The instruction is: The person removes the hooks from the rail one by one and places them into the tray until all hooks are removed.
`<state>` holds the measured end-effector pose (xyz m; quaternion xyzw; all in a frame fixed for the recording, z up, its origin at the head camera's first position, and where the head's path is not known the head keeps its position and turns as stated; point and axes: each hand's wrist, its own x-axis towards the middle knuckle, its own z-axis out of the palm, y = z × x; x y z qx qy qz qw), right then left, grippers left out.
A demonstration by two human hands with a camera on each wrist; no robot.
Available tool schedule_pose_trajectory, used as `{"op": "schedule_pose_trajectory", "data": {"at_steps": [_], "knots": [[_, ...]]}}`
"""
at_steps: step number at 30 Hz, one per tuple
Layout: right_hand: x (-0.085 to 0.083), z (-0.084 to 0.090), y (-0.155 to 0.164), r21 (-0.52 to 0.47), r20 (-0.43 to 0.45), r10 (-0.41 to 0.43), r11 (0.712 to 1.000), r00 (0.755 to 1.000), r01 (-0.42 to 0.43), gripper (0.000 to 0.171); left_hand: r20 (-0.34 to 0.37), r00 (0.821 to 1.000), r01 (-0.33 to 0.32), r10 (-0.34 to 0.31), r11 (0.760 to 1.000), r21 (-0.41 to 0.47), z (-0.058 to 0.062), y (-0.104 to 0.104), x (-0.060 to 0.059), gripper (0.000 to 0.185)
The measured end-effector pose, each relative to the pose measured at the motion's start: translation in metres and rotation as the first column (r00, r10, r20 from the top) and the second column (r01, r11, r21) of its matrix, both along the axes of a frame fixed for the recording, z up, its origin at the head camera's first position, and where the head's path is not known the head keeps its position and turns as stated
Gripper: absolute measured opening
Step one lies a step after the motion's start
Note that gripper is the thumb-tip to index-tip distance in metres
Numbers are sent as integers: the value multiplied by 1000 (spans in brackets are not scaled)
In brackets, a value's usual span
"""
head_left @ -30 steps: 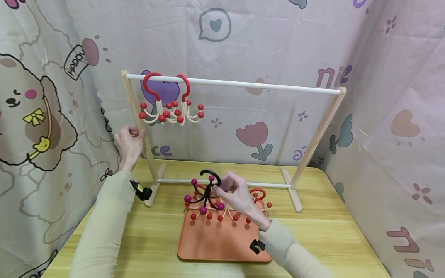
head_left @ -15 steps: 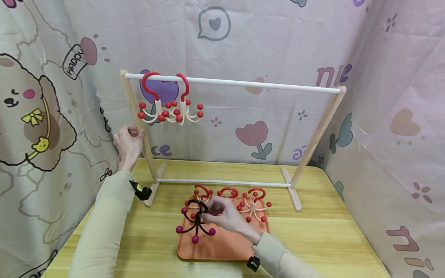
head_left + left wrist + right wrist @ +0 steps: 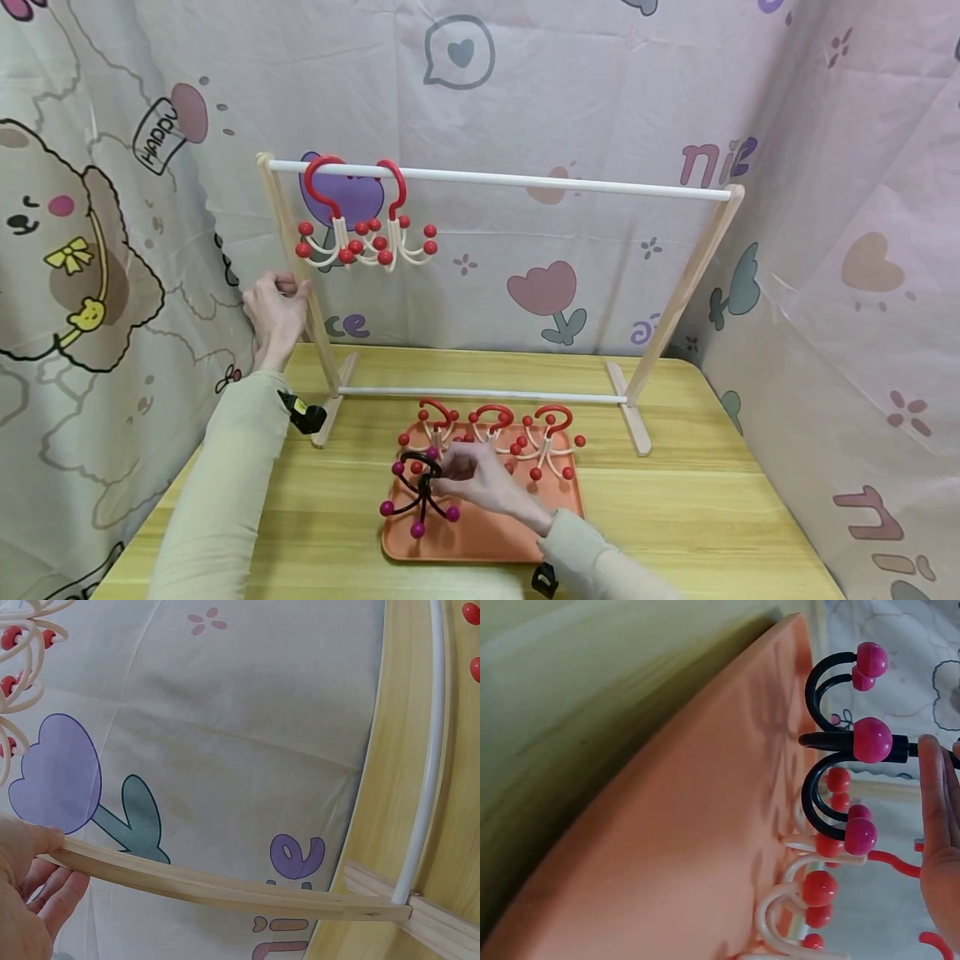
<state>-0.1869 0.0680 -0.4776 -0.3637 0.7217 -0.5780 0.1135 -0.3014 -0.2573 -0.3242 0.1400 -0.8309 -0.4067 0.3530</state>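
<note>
My left hand (image 3: 273, 315) pinches the left wooden post (image 3: 318, 329) of a rack. In the left wrist view, thumb and fingers lie on opposite sides of that post (image 3: 195, 885). My right hand (image 3: 480, 479) holds a black claw hook (image 3: 424, 490) with magenta balls on its curved arms. It pinches the hook near its stem, upright, close over the left part of an orange tray (image 3: 480, 537). In the right wrist view, the claw hook's (image 3: 840, 742) arms point towards the tray's surface. Part of its stem is hidden behind my fingers (image 3: 934, 795).
Two cream claw hooks with red balls, one at the left end (image 3: 341, 233) and one beside it (image 3: 395, 237), hang from the white top bar (image 3: 540, 179). Three similar red-topped hooks stand along the tray's back, the rightmost (image 3: 548, 446) in plain view. A lower bar (image 3: 480, 392) joins the rack's feet.
My right hand has brought the black claw hook down and towards me, from in front of the back hooks to low over the tray's left side. My left hand stays on the post.
</note>
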Motion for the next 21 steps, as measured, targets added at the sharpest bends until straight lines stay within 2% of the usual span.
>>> {"op": "schedule_pose_trajectory", "data": {"at_steps": [4, 21], "knots": [[-1, -4, -1, 14, 30, 2, 1000, 1000, -2, 14, -12, 1000, 2, -2, 1000, 5, -1, -1, 0, 29], [0, -9, -2, 67, 60, -33, 997, 998, 29, 14, -10, 1000, 5, -5, 1000, -6, -1, -1, 1, 29]]}}
